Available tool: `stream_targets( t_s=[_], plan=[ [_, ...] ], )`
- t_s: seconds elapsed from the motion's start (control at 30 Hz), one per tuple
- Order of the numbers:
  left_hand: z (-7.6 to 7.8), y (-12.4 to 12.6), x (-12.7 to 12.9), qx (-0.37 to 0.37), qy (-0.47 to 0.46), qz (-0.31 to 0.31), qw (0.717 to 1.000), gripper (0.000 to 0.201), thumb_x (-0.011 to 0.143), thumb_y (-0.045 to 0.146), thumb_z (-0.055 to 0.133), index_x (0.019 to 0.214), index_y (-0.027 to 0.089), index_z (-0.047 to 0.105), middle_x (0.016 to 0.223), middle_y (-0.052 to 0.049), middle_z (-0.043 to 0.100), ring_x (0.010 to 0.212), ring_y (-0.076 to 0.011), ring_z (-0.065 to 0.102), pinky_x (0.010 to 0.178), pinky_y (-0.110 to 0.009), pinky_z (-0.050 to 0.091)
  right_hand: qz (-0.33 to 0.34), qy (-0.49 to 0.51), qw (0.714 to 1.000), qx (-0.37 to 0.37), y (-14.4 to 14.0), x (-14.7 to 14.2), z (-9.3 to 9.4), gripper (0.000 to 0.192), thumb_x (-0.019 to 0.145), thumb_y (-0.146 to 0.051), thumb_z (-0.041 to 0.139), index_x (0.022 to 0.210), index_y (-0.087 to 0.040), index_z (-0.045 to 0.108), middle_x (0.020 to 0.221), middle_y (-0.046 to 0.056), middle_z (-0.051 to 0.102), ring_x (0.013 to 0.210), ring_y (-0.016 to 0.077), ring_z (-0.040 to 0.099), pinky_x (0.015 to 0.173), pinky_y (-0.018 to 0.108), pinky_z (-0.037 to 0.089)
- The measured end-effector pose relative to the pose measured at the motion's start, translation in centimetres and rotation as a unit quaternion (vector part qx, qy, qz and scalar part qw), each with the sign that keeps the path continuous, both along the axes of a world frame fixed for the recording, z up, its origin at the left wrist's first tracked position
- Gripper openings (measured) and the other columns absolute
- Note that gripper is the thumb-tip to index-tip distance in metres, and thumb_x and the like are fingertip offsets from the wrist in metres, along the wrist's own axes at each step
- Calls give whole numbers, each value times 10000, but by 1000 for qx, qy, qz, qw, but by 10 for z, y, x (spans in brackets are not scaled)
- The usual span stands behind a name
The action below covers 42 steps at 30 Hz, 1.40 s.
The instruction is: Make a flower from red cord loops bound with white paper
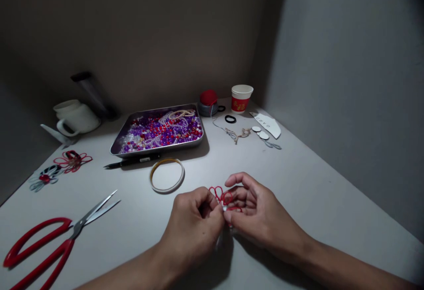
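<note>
With both hands meeting near the table's front edge, work is centred on a small looped red wire flower (pixel 222 197). Left to right: red-handled steel scissors (pixel 49 241) at front-left corner, blades parted; two finished wire flowers (pixel 72 160) by the left edge; flat steel tray of purple and red beads (pixel 159 132) mid-back; thin tan bangle ring (pixel 167 175) just in front of it. Left hand (pixel 192 224) fingers closed, thumb and forefinger pinching the wire's base. Right hand (pixel 260 212) fingers curled, half open, cradling the loops from behind. Red-and-white paper cup (pixel 241 98) sits at the back-right corner. My read: keep the pinch tight at the base, adjust one loop at a time, don't crush neighbours.
</note>
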<state>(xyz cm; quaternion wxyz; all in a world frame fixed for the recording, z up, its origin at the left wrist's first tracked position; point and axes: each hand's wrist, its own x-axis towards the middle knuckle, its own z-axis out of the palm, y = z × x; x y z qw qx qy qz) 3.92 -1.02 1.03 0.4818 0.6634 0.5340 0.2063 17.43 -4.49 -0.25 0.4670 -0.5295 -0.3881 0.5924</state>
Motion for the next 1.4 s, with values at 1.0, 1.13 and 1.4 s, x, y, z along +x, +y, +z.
stream_targets(
  t_s=[1.0,1.13,1.4],
  plan=[
    [-2,-16,-18,412,43,0,910,334,747,213,577,1064,156,488,554,58,458,405,-76,401,410,-188,324,-117,25,992,32,5,4,7,303,546,-75,622,685,-209,388,593,-81,510,519,67,500,502,193,453],
    [2,-7,-19,351,59,-13,935,151,741,248,584,865,170,544,598,31,491,472,-92,424,451,-197,358,-115,8,993,33,6,5,4,297,539,-49,590,687,-210,388,584,-86,501,505,63,472,468,178,414],
    [4,-3,-11,126,35,-67,989,189,735,267,553,584,156,532,564,12,493,503,-100,423,455,-200,326,-67,-86,990,85,0,-4,2,281,599,-5,536,759,-210,429,623,-68,522,557,79,515,499,183,430]
  ],
)
